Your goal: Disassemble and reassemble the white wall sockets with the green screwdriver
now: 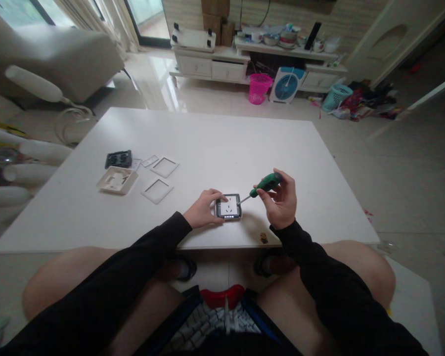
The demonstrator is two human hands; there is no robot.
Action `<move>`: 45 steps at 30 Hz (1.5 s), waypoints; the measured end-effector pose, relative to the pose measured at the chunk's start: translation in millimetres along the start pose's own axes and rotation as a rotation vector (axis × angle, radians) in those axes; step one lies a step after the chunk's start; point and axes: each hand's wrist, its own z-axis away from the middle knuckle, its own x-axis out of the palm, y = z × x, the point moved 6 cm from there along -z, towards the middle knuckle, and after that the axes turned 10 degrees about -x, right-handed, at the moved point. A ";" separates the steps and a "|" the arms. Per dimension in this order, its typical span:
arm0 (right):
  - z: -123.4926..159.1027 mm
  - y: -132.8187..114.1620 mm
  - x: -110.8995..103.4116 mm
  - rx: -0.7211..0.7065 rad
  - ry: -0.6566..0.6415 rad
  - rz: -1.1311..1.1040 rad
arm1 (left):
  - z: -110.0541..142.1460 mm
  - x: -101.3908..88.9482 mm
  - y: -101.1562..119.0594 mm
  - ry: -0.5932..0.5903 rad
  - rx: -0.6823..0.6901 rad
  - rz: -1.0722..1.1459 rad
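A wall socket point(229, 207) with a white face and dark grey surround lies on the white table near its front edge. Fingers and thumb of my left hand point(206, 207) grip it from the left side. In my right hand point(283, 200) is a screwdriver point(266, 184) with a green handle, held slanted. Its metal shaft points down to the left, and the tip meets the right edge of the socket; whether it sits in a screw is too small to tell.
On the left of the table point(215, 143) lie two white frames point(164, 167), a white back box point(116, 180) and a dark socket module point(118, 158). A small brown sticker point(263, 238) is by the front edge. A pink basket point(260, 89) and a blue fan point(286, 85) stand on the floor beyond.
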 end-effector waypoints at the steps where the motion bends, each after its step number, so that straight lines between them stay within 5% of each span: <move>1: 0.3 0.6 -0.3 0.005 -0.003 -0.001 | -0.1 0.1 0.5 -0.002 0.000 -0.001; 8: -2.6 -1.5 0.4 0.022 -0.049 0.014 | 0.1 1.6 2.0 -0.005 0.000 -0.010; 12: -12.3 -5.9 9.9 0.012 -0.188 0.002 | 0.9 -1.0 11.3 0.005 0.047 0.004; 16: -21.9 -7.9 21.1 -0.016 -0.357 -0.033 | -7.9 -7.3 40.3 0.047 0.165 0.273; 21: -25.8 -8.8 28.2 -0.031 -0.447 -0.129 | -22.8 -1.7 72.4 -0.051 0.262 0.623; 29: -19.8 2.2 30.0 -0.035 -0.459 0.011 | -22.8 -12.2 61.9 0.137 0.198 0.642; 33: -7.5 23.1 37.5 0.122 -0.542 0.089 | -23.9 -17.4 58.0 0.223 0.135 0.595; 37: 2.5 32.0 46.5 0.191 -0.544 0.102 | -22.7 -19.5 61.2 0.222 0.113 0.563; 45: 5.4 19.8 51.5 0.059 -0.537 0.194 | -18.2 -26.1 69.2 0.176 0.152 0.556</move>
